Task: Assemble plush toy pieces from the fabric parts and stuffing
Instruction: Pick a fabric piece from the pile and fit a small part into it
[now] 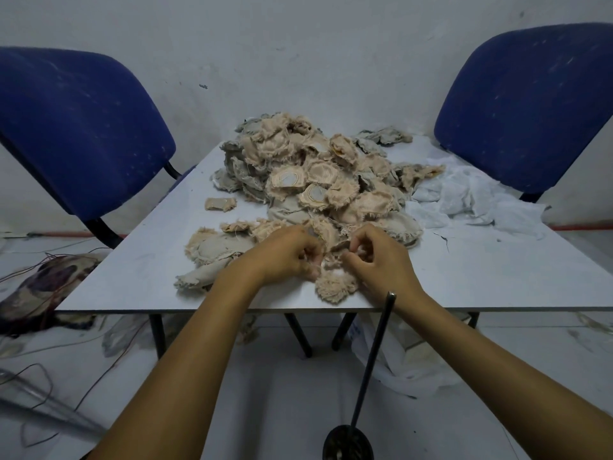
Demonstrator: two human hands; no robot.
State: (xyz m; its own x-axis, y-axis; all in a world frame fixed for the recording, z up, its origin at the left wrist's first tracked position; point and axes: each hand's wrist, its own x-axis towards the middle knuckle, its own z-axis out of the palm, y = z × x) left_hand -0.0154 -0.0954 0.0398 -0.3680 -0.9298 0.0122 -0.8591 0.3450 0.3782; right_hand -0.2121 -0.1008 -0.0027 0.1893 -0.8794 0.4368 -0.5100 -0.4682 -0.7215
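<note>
**stitchy_k:** So what are the hands actually doing here? Both are curling in tight at the near edge of the tabletop (464, 277).

**fluffmonger:** Looks like the left hand (285, 252) is pinching one side of a small frayed beige plush piece (335, 280) while the right hand (374, 257) is gripping the other side, with white stuffing (360, 250) peeking out between its fingertips. My guess is they're holding the opening spread so the filling can go in. Can't see the opening itself though, the knuckles are covering it.

**stitchy_k:** And the arms?

**fluffmonger:** Both forearms are reaching straight forward, wrists bending down, hands almost touching each other over the piece. It's sitting right at the front edge, probably just to keep it close.

**stitchy_k:** Rest of the supplies?

**fluffmonger:** The big pile of fabric parts (318, 174) is lying just behind the hands, and the white stuffing heap (464, 197) is off to the right, near one blue chair (530, 104). A dark rod (374, 360) is leaning against the table edge by the right wrist.
</note>
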